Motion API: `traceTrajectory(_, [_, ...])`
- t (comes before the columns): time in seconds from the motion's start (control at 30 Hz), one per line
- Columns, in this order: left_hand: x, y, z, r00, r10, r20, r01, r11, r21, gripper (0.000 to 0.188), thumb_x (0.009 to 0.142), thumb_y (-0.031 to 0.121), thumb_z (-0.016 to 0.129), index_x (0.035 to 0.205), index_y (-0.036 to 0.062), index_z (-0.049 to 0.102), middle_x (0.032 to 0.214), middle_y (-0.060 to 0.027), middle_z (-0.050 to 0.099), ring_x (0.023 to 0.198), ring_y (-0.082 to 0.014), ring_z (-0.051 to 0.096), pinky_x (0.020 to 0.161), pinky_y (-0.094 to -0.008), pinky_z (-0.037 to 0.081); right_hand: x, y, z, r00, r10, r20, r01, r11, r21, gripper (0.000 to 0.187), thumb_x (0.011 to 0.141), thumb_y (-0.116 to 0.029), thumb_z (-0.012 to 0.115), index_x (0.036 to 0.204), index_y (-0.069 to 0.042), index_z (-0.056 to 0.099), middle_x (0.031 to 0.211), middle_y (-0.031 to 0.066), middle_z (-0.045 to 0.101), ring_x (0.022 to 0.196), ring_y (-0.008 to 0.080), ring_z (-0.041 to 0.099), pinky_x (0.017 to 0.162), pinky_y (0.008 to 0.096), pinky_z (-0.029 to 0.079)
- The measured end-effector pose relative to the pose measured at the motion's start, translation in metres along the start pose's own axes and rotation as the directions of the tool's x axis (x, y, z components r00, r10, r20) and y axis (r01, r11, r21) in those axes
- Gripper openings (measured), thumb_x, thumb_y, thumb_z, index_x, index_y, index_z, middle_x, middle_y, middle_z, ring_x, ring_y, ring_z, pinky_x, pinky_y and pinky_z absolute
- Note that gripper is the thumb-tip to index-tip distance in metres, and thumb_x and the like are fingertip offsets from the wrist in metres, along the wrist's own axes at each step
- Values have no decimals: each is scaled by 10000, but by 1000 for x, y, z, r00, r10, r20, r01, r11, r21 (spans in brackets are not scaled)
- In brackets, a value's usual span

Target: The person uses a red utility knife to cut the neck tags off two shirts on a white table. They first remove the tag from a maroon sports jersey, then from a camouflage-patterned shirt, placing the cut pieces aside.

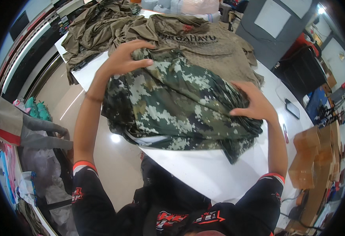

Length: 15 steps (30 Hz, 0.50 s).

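Note:
A green, brown and white camouflage garment [180, 106] lies bunched in a thick pile in front of me, its left part reaching past the table edge. My left hand [125, 59] grips its far left corner, with a fold of cloth between the thumb and the spread fingers. At the right side, my right hand [257, 104] holds the cloth, thumb on top and fingers along the far side. A brown shirt [227, 51] with dark print spreads out behind the garment. The cloth's underside is hidden.
More crumpled brown and camouflage clothes [105, 27] cover the far left of the white table [188, 173]. A phone [292, 108] lies to the right, near a small red-tipped tool [285, 133]. Brown cardboard [304, 157] stands beyond the right edge. Filled plastic bags [196, 7] sit at the back.

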<state>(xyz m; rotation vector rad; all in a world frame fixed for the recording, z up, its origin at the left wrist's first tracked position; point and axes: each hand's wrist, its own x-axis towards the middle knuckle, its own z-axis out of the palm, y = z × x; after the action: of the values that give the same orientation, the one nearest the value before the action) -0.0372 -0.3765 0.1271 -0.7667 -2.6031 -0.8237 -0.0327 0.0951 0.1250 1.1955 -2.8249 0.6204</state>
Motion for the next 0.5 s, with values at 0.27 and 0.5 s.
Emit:
traceTrajectory(0.27, [49, -21, 61, 854, -375, 361, 285, 917, 280, 961, 815, 708, 711, 1408, -33, 557, 1378, -287, 588, 1286, -433, 563, 1101, -454, 438, -37, -29, 33, 966, -147, 213, 87, 961, 264, 707, 766, 1, 602, 1453, -158, 545, 1399, 191, 589, 1320, 359, 532, 1135, 444, 414])
traceTrajectory(0.5, [-26, 26, 15, 983, 176, 58, -171, 982, -76, 480, 677, 308, 901, 1003, 14, 706, 996, -147, 698, 1047, -336, 643, 929, -411, 496, -79, -54, 19, 838, -98, 537, 52, 994, 100, 513, 708, 18, 564, 1137, -185, 760, 1131, 90, 659, 1063, 307, 631, 913, 399, 513])
